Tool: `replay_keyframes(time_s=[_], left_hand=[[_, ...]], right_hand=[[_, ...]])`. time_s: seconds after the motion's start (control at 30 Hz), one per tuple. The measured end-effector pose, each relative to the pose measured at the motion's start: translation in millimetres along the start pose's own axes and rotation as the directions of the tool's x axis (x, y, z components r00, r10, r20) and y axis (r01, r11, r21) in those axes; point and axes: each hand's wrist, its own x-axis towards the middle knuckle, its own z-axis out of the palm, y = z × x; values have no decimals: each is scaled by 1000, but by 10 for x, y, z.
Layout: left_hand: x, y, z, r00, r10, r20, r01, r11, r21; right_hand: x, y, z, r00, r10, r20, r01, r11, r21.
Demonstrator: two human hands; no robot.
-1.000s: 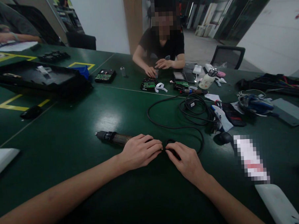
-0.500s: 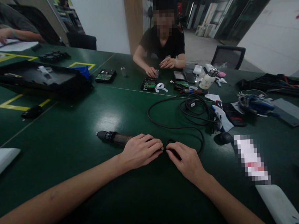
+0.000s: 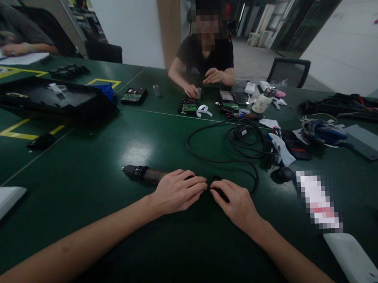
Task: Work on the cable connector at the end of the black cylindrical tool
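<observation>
An electric screwdriver (image 3: 153, 175) with a dark brown body and black nose lies on the green table, its tip pointing left. Over its rear end my left hand (image 3: 178, 191) is closed, covering that end. Facing it, my right hand (image 3: 235, 198) pinches the end of a black cable (image 3: 257, 176), most of that end being hidden by the fingers. The fingertips of both hands are almost touching, with the screwdriver's rear and the cable's end between them. Whether the two are joined cannot be seen. The cable runs in loose loops behind my right hand.
Across the table a person handles a small metal cylinder (image 3: 199, 92) near several circuit-board units (image 3: 188, 107). A large black tray (image 3: 49, 101) is at left. To the right are a black pouch (image 3: 297, 146), a blue tool (image 3: 322, 131) and a cream cup of bits (image 3: 262, 101).
My left fingertips have shifted slightly forward, covering the brass-coloured bit that showed at the screwdriver's rear. My right hand is almost still.
</observation>
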Motion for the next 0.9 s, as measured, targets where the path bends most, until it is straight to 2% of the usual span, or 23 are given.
replay_keyframes(time_s=[0.13,0.33,0.5,0.63,0.9], left_hand=[[6,2,8,999,-30,16,30,999,19],[-1,-8,12,1000,8,-1,-8,1000,-2],[6,-2,10,1000,-29,6,29,999,22],[1,3,1,1000,-11,-10,11,1000,-18],[9,0,-4,999,-30,12,30,1000,7]], right_hand=[[5,-3,-7,1000,-10,-7,10,1000,-8],[5,-4,3,1000,3,3,-3,1000,-13],[-1,1,12,1000,8,8,-8,1000,-2],[-1,2,12,1000,4,-4,-4,1000,4],[3,-3,11,1000,-3,-17,3,1000,-7]])
